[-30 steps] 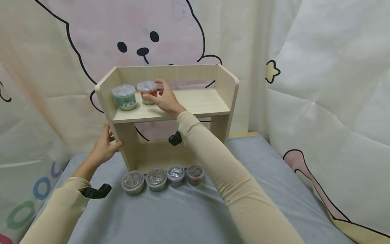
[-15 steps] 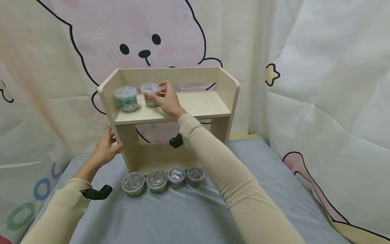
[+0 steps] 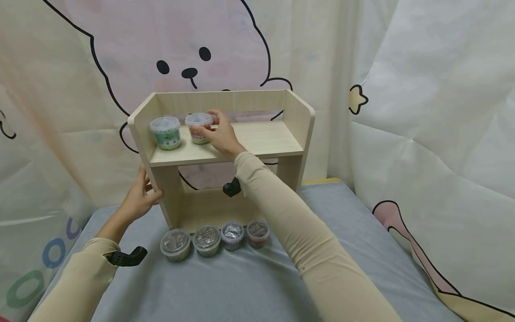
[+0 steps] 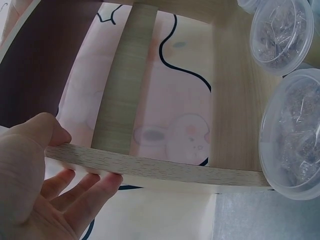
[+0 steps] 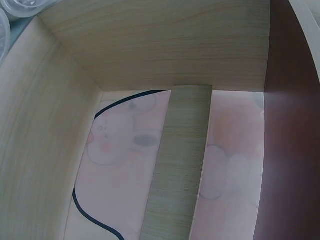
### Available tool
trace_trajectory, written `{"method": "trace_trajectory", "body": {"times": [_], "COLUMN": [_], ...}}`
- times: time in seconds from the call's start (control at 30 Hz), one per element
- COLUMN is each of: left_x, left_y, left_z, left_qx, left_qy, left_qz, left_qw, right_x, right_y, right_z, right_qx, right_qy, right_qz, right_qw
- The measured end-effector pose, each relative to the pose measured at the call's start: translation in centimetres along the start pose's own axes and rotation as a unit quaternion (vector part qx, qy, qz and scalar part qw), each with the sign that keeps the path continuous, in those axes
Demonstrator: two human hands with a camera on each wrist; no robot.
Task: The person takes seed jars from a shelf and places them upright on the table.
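Observation:
My right hand holds a small clear-lidded tub with a red label on the upper board of a pale wooden shelf. Thumb is at the tub's front, fingers behind its right side. To its left stands a similar tub with a green label. Lower down, my left hand grips the left side panel's edge. In the left wrist view, thumb and fingers of the left hand lie on opposite faces of that panel. The right wrist view shows only the shelf's lower compartment, not the hand.
Several lidded tubs stand in a row on the grey cloth before the shelf, from a larger tub at left to a small reddish one at right. A printed curtain hangs behind. The right forearm crosses the shelf's front.
The red-labelled tub has shifted slightly right, away from the green-labelled one, with the right hand on it. The left hand keeps its place on the panel. The head view has tilted slightly.

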State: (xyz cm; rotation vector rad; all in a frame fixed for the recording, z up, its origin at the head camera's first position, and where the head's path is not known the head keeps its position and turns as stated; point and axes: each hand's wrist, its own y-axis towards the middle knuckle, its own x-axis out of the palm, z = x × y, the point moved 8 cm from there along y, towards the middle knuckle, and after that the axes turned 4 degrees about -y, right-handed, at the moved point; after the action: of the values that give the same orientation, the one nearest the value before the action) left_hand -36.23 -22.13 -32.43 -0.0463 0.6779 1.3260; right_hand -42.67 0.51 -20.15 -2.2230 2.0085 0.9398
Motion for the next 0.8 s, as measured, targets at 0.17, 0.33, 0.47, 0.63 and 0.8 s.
{"method": "trace_trajectory", "body": {"times": [0.17,0.33,0.47,0.63,0.8], "left_x": [0.03,0.04,0.09,0.15,0.12], "left_y": [0.06,-0.01,-0.06,0.00,0.10], "left_z": [-0.02,-0.03,-0.09,-0.17,-0.35], "left_qx": [0.006,0.009,0.006,-0.007,-0.013], "left_qy": [0.001,-0.004,-0.005,-0.006,-0.011], "left_qz": [0.001,0.001,0.002,0.001,0.000], "left_qw": [1.0000,1.0000,1.0000,1.0000,0.9999], "right_x": [0.10,0.21,0.16,0.04,-0.05], "right_y": [0.13,0.06,-0.04,0.01,0.07], "right_z": [0.13,0.24,0.29,0.36,0.33], "right_qx": [0.005,0.011,0.015,0.017,0.016], "right_qy": [0.000,0.007,0.005,-0.002,0.005], "right_qz": [-0.009,-0.012,-0.012,-0.016,-0.020], "right_qw": [0.9999,0.9998,0.9998,0.9997,0.9997]}}
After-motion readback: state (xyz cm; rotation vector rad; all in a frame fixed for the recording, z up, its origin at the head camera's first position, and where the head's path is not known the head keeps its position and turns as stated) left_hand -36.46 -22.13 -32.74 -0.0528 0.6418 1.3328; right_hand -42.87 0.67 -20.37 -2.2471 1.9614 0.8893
